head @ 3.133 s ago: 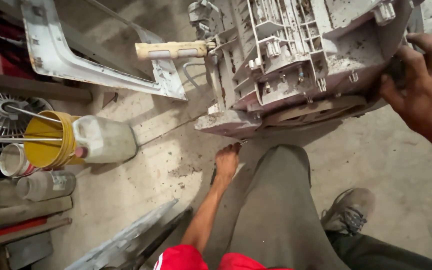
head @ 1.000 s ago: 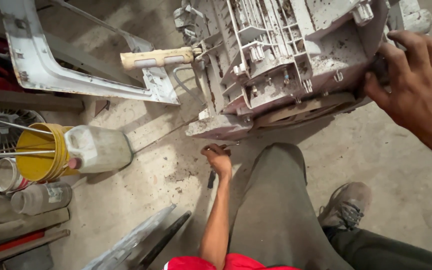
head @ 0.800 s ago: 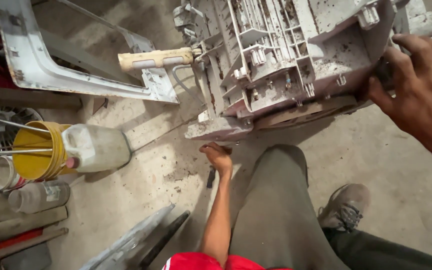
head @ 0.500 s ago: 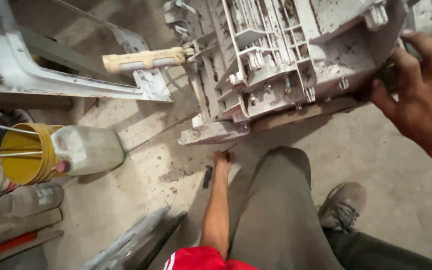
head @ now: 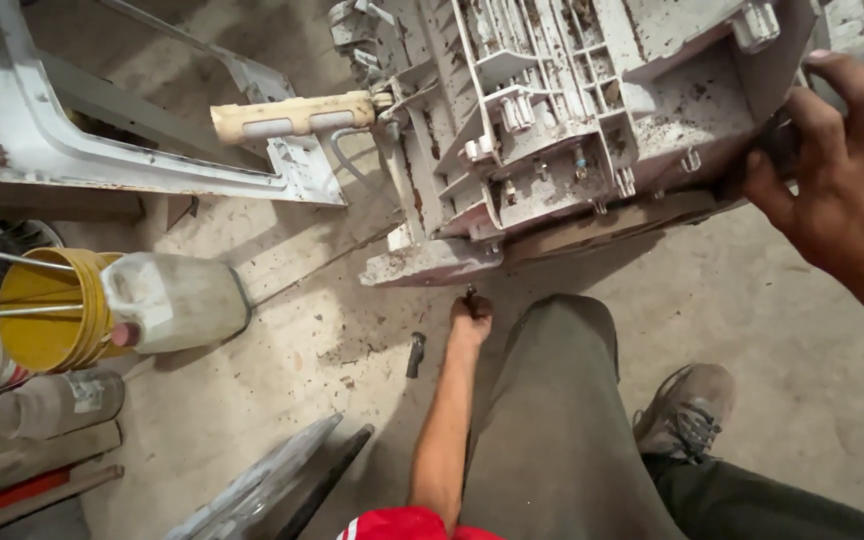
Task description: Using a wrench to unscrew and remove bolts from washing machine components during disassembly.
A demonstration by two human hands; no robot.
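A dirty white plastic appliance housing [head: 572, 130] stands tilted on the concrete floor, its ribbed inside facing me. My right hand [head: 842, 170] grips its right edge. My left hand [head: 470, 322] reaches down to the floor just below the housing's lower edge, closed in a fist on a small dark piece [head: 470, 294] that sticks out of the fingers. A short dark bit [head: 414, 354] lies on the floor just left of that hand. A screwdriver with a cream handle [head: 292, 114] pokes into the housing's left side.
A white curved panel [head: 102, 150] lies at the upper left. At the left stand a yellow bucket [head: 47, 315], a white jug [head: 172, 300] and a small bottle [head: 52, 405]. Grey strips [head: 272, 480] lie near my leg [head: 552, 430] and shoe [head: 687, 410].
The view has shifted a little. My left hand has stayed at the floor under the housing and closed into a fist. My right hand keeps its grip on the housing.
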